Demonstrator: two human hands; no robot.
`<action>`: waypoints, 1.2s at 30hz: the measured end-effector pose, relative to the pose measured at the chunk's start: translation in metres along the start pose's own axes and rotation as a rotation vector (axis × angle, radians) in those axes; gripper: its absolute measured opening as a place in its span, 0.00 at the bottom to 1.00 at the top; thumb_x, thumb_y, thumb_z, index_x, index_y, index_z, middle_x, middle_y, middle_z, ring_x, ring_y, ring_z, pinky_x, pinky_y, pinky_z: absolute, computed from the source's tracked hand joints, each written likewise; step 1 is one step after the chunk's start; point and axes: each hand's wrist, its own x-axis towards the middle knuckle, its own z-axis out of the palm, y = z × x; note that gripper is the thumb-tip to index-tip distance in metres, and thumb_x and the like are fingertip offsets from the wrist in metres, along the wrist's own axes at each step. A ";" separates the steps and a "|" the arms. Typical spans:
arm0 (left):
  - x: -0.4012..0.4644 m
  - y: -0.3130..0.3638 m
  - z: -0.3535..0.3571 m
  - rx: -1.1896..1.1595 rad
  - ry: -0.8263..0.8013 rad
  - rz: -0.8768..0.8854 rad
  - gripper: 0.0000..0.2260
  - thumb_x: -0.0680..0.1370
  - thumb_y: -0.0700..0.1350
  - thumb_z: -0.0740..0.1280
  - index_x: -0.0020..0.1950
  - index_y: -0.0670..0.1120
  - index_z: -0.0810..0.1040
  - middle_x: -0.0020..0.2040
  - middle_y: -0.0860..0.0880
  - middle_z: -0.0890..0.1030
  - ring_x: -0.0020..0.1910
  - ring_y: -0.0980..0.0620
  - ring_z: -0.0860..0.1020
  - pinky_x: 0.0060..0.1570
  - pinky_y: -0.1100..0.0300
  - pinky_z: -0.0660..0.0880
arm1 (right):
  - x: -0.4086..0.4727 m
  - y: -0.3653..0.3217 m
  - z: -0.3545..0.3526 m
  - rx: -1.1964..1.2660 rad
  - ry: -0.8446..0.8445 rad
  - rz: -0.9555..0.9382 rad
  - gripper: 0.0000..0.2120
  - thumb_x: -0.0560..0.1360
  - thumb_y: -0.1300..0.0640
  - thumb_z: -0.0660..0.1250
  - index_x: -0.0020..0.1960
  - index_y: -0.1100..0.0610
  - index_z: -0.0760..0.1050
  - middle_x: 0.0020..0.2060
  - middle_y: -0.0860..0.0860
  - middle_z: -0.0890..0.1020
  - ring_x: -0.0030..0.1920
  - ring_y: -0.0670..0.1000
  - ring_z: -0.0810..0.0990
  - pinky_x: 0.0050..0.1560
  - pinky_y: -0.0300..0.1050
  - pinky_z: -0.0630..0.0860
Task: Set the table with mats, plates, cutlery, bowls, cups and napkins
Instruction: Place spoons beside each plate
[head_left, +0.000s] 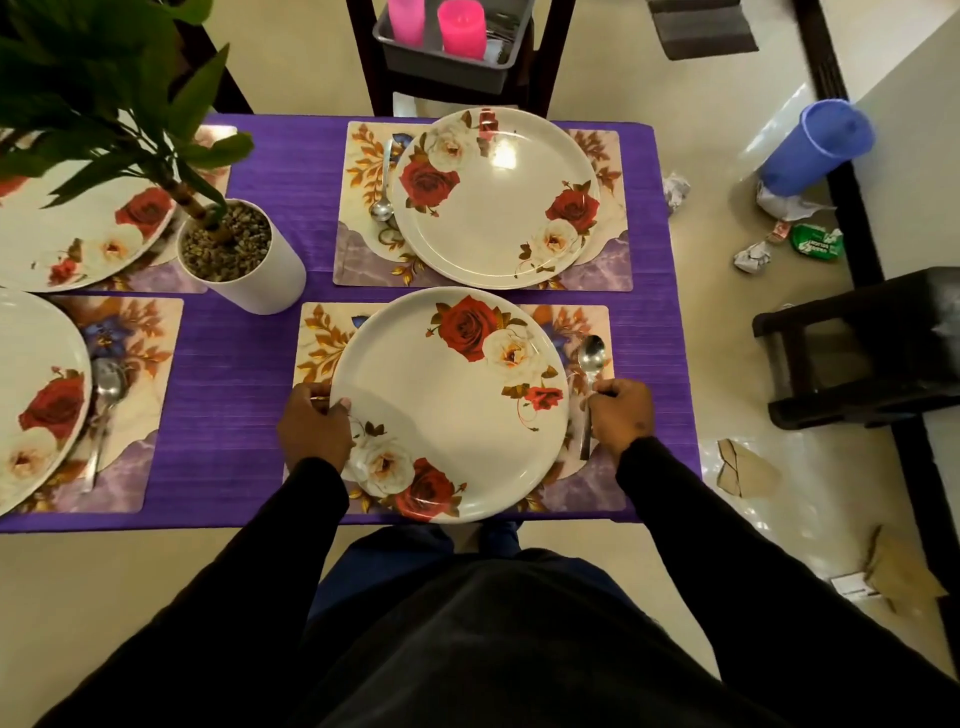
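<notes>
On the purple-clothed desk (249, 364), the nearest round white rose-patterned plate (447, 405) sits on a floral rectangular placemat (317, 338). The right hand (621, 415) has its fingers clamped on the handle of a steel spoon (591, 358) lying just right of that plate. The left hand (314, 428) curls at the plate's left rim; whether it holds anything I cannot tell. A second rose plate (493, 197) lies beyond.

On the purple surface (249, 364) the left hand (314, 431) curls at the near plate's (447, 405) left rim while the right hand (621, 415) pinches a spoon (591, 364) lying on the mat (587, 488) beside it.
</notes>
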 end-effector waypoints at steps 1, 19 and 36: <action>0.000 0.000 0.000 -0.003 0.004 0.003 0.13 0.79 0.42 0.71 0.62 0.45 0.76 0.55 0.46 0.82 0.52 0.43 0.82 0.51 0.43 0.82 | 0.000 0.002 0.000 -0.030 -0.009 0.012 0.08 0.74 0.67 0.65 0.46 0.62 0.83 0.43 0.57 0.84 0.47 0.58 0.82 0.52 0.55 0.82; -0.003 0.001 0.003 -0.047 0.010 0.025 0.11 0.80 0.40 0.69 0.63 0.44 0.76 0.55 0.46 0.81 0.50 0.49 0.77 0.54 0.41 0.81 | -0.007 0.001 0.012 -0.288 0.028 -0.025 0.06 0.79 0.60 0.66 0.42 0.57 0.78 0.40 0.53 0.80 0.44 0.52 0.79 0.46 0.43 0.76; -0.005 0.001 -0.001 -0.052 -0.012 0.033 0.12 0.81 0.39 0.67 0.64 0.44 0.75 0.57 0.43 0.81 0.53 0.46 0.79 0.53 0.42 0.82 | -0.005 0.001 0.016 -0.318 0.009 -0.013 0.01 0.79 0.58 0.67 0.50 0.55 0.76 0.46 0.51 0.78 0.46 0.51 0.76 0.47 0.42 0.72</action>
